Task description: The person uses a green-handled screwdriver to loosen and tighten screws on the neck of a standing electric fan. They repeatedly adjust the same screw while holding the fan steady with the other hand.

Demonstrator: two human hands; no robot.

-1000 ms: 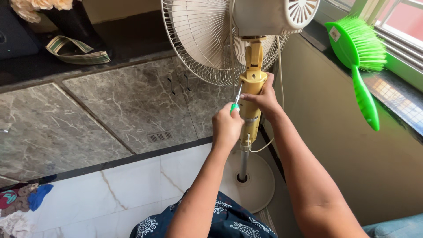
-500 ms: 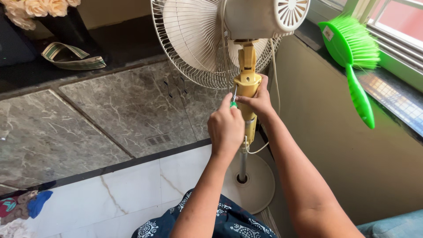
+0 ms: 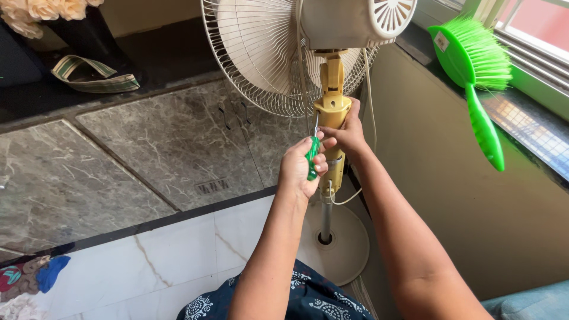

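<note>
Carefully, my left hand [image 3: 303, 169], fist closed on the screwdriver [image 3: 312, 155], should keep it straight while my right hand [image 3: 349, 131] clasps the fan neck [image 3: 332, 109] steady.

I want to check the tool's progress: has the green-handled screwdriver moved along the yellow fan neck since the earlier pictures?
Cannot tell. The green-handled screwdriver in the left hand sits at about the same spot beside the yellow plastic fan neck as before; the camera itself shifted.

Head view, downward, close over hands [image 3: 326, 157]
</note>
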